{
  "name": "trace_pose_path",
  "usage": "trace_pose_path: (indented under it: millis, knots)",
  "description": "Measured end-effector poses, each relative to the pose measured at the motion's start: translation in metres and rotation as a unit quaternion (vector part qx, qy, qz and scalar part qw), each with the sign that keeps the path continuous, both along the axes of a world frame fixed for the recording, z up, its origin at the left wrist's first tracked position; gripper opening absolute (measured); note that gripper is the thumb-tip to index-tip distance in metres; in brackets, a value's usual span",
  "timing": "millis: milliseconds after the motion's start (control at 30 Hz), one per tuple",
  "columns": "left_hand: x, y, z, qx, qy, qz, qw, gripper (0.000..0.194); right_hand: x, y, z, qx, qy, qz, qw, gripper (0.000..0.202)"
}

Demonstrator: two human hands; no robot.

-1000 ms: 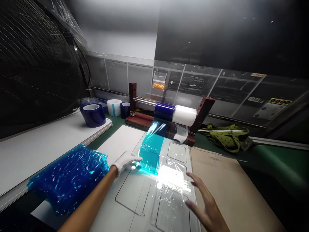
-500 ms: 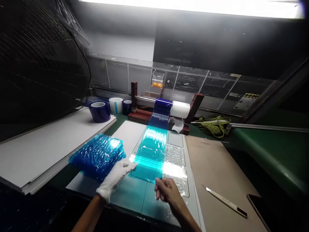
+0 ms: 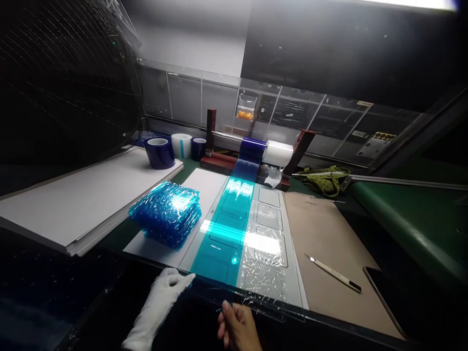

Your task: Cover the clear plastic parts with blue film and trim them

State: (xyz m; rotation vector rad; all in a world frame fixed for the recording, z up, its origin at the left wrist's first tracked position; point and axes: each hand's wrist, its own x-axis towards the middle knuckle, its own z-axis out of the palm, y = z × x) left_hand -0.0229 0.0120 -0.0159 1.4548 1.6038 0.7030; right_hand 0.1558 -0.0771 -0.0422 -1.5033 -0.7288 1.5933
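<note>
A strip of clear blue film (image 3: 219, 246) runs from a dark blue roll (image 3: 252, 147) down over a white sheet with outlined rounded rectangles (image 3: 269, 196), and lies flat there. My left hand (image 3: 157, 304), in a white glove, pinches the strip's left corner just past the table's front edge. Bare, my right hand (image 3: 238, 324) has thumb and fingers pressed together at the strip's right end, below that edge. Clear wrinkled film (image 3: 263, 273) covers the outlines right of the blue strip. A stack of blue film pieces (image 3: 166, 214) lies to the left.
A dark red stand (image 3: 211, 131) carries the blue roll and a white roll (image 3: 280, 153). A craft knife (image 3: 332, 274) and a phone (image 3: 383, 297) lie on brown board (image 3: 310, 224) at right. White sheets (image 3: 84, 195) and spare rolls (image 3: 160, 153) are at left.
Both hands have moved toward me, drawing the blue strip down past the table's front edge. The strip now lies flatter over the outlines. The view has shifted slightly.
</note>
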Motion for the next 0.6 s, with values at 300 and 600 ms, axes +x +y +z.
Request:
trace_pose_path:
  millis: [300,600]
  knots:
    - [0.001,0.005,0.018,0.069,0.207,-0.005,0.976,0.042,0.065,-0.025,0.044,0.048,-0.137,0.105,0.984,0.060]
    - [0.045,0.005,0.038,0.238,0.248,-0.054,0.937,0.033,0.290,0.002,0.068,0.081,-0.662,-0.029,0.744,0.024]
